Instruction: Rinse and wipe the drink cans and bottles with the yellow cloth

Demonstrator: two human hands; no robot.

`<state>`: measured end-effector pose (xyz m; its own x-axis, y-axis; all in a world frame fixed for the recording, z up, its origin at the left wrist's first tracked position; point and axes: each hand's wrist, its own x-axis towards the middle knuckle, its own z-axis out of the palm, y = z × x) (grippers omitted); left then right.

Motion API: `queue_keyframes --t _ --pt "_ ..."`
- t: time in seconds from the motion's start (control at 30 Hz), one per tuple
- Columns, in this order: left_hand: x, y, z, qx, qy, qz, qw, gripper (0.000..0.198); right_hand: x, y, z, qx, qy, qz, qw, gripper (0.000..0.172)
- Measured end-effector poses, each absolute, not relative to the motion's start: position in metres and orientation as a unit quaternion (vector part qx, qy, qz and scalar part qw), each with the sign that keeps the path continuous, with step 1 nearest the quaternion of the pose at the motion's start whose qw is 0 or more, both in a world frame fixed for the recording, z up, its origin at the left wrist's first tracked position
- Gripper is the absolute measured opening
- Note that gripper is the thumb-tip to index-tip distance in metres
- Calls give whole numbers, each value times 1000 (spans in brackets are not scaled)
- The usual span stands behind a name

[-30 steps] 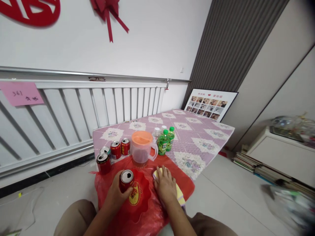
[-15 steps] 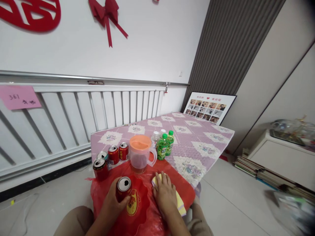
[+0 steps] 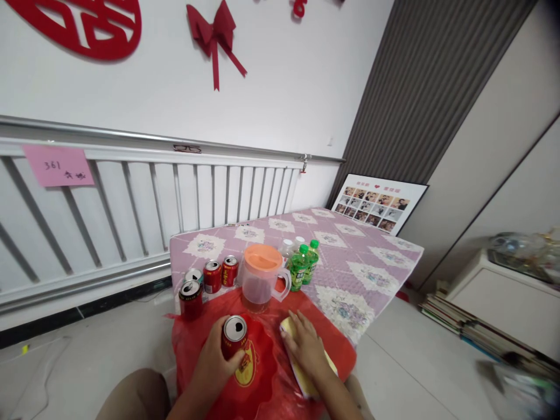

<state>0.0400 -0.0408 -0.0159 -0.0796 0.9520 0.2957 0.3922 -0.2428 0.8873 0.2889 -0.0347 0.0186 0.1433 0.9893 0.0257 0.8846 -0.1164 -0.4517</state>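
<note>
My left hand [image 3: 217,363] is wrapped round an opened red drink can [image 3: 234,337] that stands upright on a red plastic sheet [image 3: 262,385]. My right hand [image 3: 307,345] lies flat, fingers stretched out, on a yellow cloth [image 3: 306,373] on the same sheet. Just beyond the hands stands a clear jug with an orange lid [image 3: 261,276]. Several more red cans [image 3: 212,277] stand to its left and green bottles [image 3: 303,265] to its right.
A low table with a purple patterned cloth [image 3: 350,256] carries everything. A white railing [image 3: 131,204] runs behind it. A photo board [image 3: 378,201] leans against the wall. A white cabinet [image 3: 503,294] and stacked books [image 3: 446,309] stand on the right.
The view has shifted slightly. My right hand has slid a little along the yellow cloth, showing more of it near the table's edge. My left hand keeps hold of the can.
</note>
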Motion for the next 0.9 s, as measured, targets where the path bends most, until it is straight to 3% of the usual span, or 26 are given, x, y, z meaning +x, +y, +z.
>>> queue_keyframes --t 0.13,0.2,0.4,0.67,0.9 --pt "41 -39 -20 615 549 489 283 63 295 -23 29 -670 -594 216 388 66" --pt "41 -39 -20 616 548 488 288 63 294 -12 40 -645 -575 229 448 66" --pt "42 -38 -21 617 542 488 296 63 285 31 74 -597 -545 265 525 50" --pt "45 -37 -23 616 542 493 291 65 270 63 71 -556 -489 350 574 62" --pt "45 -38 -23 618 542 490 290 65 252 82 78 -542 -454 381 595 55"
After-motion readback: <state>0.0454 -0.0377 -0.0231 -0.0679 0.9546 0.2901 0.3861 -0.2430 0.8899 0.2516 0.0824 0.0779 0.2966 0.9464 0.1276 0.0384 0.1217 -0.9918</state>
